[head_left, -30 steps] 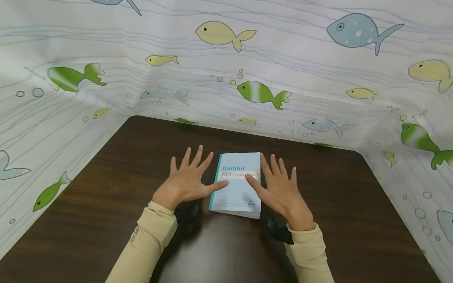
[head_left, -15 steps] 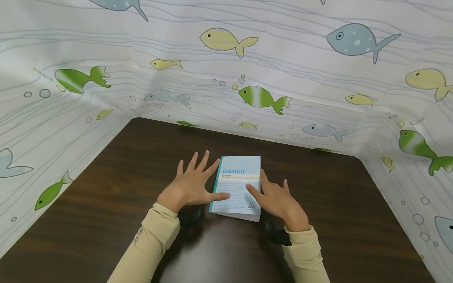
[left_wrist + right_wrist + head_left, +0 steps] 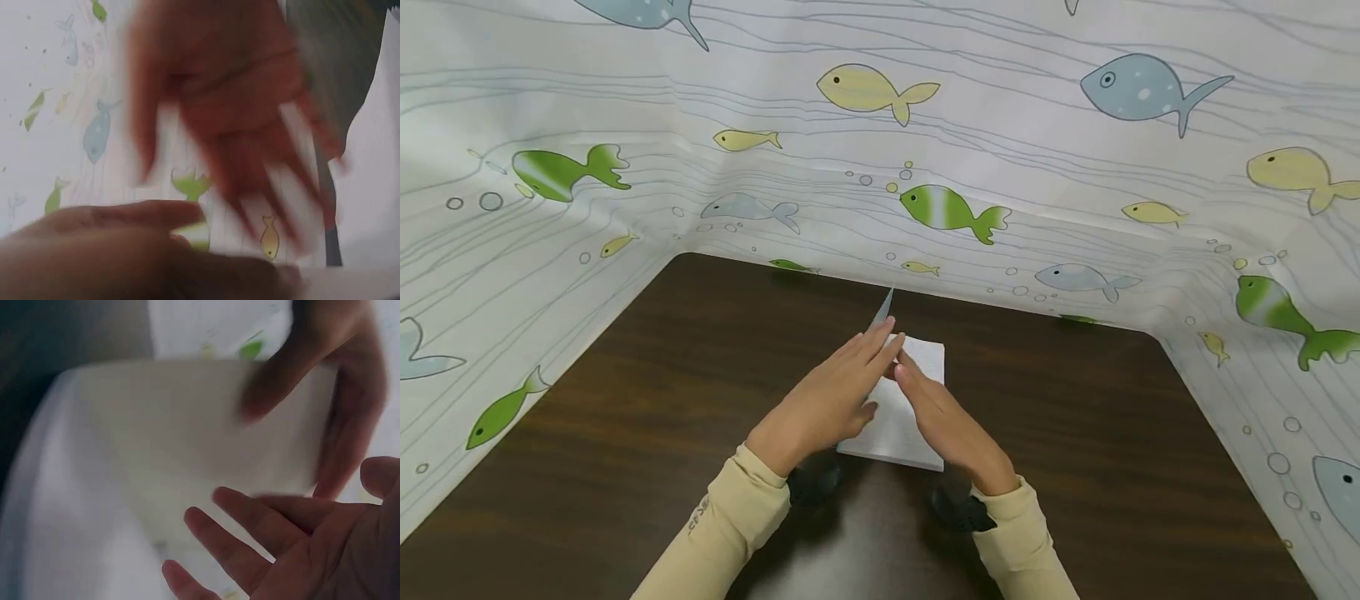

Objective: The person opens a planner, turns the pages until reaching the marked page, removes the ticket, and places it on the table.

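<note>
The notebook (image 3: 898, 425) lies on the table with its front cover (image 3: 882, 310) lifted up at the left, almost edge-on to the head view, and a white page bare. My left hand (image 3: 823, 400) holds the cover; in the right wrist view its thumb is before the cover's pale inner face (image 3: 187, 437) and its fingers are behind the edge. My right hand (image 3: 951, 421) is over the right side of the page, fingers extended, near the left fingertips. In the right wrist view, the right hand (image 3: 300, 550) seems apart from the cover. Both wrist views are blurred.
The dark brown table (image 3: 625, 417) runs out on both sides of the notebook. A white sheet with printed fish (image 3: 940, 142) walls it at the back and both sides. Dark cameras sit under both wrists.
The notebook was closed between the spread hands. Its cover has swung up and left, and the left hand now holds it. Both hands have moved inward together.
</note>
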Available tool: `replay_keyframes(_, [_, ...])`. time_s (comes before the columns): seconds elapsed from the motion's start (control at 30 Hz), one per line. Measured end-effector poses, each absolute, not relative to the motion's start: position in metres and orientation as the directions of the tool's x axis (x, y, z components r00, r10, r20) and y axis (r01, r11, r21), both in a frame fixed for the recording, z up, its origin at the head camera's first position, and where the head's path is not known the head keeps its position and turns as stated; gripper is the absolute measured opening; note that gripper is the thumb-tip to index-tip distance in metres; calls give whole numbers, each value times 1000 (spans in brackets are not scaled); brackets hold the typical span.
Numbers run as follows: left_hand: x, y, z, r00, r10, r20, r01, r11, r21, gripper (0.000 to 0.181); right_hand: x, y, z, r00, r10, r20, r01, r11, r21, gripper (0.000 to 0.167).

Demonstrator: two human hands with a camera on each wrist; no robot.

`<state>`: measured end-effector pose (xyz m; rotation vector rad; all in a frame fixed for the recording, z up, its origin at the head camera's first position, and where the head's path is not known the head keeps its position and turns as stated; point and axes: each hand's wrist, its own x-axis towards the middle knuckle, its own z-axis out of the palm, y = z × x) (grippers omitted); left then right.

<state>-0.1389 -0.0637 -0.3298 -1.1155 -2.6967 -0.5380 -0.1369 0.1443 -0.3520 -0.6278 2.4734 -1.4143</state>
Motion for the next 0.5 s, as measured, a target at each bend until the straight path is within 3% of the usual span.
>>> replay_keyframes(0.07, [-137, -67, -328, -694, 634, 341, 708, 688, 162, 68, -141, 142, -362, -883, -470, 2, -237, 442, -865, 67])
replay_keyframes(0.13, [-135, -70, -327, -727, 600, 335, 661, 744, 102, 63, -145, 143, -376, -899, -437, -22, -213, 481, -850, 64])
replay_keyframes(0.3, [-132, -84, -323, -882, 426, 202, 448, 891, 74, 57, -157, 155, -418, -928, -372, 7, -206, 498, -843, 45])
replay_keyframes(0.5, [-130, -106, -335, -967, 253, 33, 255, 966, 47, 66, -156, 169, -449, -910, -383, 162, -311, 368, -876, 32])
